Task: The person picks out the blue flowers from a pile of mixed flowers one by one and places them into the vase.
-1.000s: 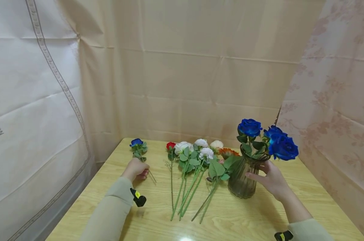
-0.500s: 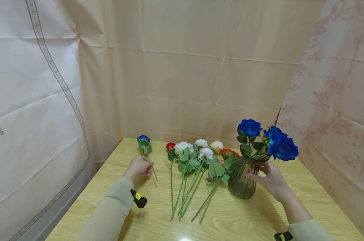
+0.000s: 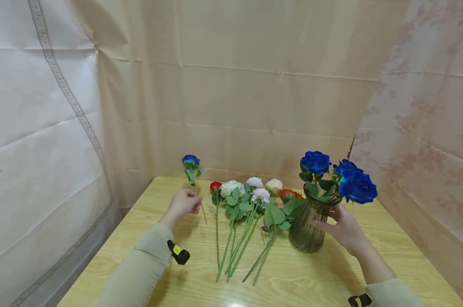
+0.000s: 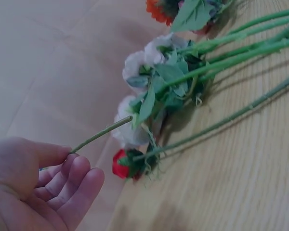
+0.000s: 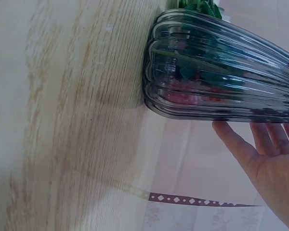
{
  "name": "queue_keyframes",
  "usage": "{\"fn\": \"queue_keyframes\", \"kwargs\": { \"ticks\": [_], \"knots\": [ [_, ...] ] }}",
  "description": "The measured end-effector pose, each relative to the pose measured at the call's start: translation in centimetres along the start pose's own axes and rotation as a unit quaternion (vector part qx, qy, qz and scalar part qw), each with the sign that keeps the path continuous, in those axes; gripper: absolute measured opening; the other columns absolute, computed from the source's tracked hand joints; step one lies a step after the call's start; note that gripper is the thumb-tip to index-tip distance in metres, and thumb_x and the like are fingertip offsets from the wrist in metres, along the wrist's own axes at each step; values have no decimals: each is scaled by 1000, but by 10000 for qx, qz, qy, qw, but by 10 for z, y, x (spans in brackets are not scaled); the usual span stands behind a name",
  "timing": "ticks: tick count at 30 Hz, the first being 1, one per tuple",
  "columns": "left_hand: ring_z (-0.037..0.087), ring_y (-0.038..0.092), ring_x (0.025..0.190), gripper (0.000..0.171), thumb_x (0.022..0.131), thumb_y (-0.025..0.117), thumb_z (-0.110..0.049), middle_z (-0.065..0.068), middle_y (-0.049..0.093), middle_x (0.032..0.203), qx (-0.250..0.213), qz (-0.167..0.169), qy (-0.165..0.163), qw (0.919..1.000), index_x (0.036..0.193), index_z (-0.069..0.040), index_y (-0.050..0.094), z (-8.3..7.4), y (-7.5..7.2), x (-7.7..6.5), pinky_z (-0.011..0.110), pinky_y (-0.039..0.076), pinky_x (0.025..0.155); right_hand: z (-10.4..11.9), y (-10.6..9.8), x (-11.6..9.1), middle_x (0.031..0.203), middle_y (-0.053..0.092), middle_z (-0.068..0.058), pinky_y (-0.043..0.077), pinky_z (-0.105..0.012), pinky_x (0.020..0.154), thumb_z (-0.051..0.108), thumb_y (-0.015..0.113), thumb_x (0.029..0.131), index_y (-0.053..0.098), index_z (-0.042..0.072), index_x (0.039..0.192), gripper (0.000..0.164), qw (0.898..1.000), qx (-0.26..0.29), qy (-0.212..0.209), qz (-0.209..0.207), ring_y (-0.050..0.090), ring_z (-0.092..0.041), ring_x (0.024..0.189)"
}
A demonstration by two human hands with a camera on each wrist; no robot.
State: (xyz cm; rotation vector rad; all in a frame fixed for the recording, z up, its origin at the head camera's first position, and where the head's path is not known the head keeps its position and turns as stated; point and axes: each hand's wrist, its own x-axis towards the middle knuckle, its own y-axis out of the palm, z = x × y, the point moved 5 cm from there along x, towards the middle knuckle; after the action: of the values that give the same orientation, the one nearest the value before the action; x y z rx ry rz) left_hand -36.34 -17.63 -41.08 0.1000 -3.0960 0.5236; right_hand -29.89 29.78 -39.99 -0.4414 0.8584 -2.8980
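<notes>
My left hand (image 3: pixel 183 202) pinches the stem of a blue rose (image 3: pixel 191 160) between thumb and forefinger. The rose stands nearly upright above the table's far left part, its bare stem end (image 4: pixel 120 123) poking out below the fingers. At the right, a ribbed smoky glass vase (image 3: pixel 307 230) stands on the table and holds several blue roses (image 3: pixel 357 186). My right hand (image 3: pixel 342 230) holds the vase from its right side, thumb across the front; the other fingers are partly hidden behind the glass. In the right wrist view, fingertips touch the ribbed glass vase (image 5: pixel 207 72).
Between the hands lie a red rose (image 3: pixel 215 186), several white flowers (image 3: pixel 231 187), a cream flower (image 3: pixel 274 183) and an orange flower (image 3: pixel 289 195), stems toward me. Leafy stems (image 3: pixel 273 215) lie close against the vase. Cloth (image 3: pixel 247 106) hangs behind the wooden table (image 3: pixel 201 273).
My left hand has lifted the blue rose off the table and moved it slightly right and away, tipping it more upright. The right hand and the vase have stayed in place.
</notes>
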Motion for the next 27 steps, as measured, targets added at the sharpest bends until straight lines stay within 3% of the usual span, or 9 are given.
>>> {"fn": "queue_keyframes", "kwargs": {
  "ticks": [8, 18, 27],
  "knots": [
    [25, 64, 70, 15, 91, 63, -14, 23, 64, 86, -189, 53, 210, 9996, 92, 0, 61, -18, 5, -4, 35, 56, 59, -1, 1, 0, 137, 44, -9, 41, -59, 90, 41, 73, 81, 33, 24, 142, 75, 9999, -17, -97, -41, 43, -36, 123],
    [25, 65, 65, 13, 92, 62, -12, 21, 60, 91, -698, 231, 443, 9963, 96, 0, 58, -34, 16, -14, 38, 56, 58, 1, 1, -1, 137, 43, -8, 39, -60, 91, 41, 74, 80, 33, 24, 142, 76, 10000, 49, -56, -55, 42, -36, 124],
    [27, 65, 64, 15, 91, 64, -17, 21, 59, 93, -645, 246, 753, 9948, 98, -5, 61, -42, 21, -23, 39, 55, 57, 1, 2, -1, 140, 40, -8, 40, -60, 90, 40, 73, 81, 31, 24, 143, 77, 9998, 99, -151, 9, 41, -38, 125]
  ]
}}
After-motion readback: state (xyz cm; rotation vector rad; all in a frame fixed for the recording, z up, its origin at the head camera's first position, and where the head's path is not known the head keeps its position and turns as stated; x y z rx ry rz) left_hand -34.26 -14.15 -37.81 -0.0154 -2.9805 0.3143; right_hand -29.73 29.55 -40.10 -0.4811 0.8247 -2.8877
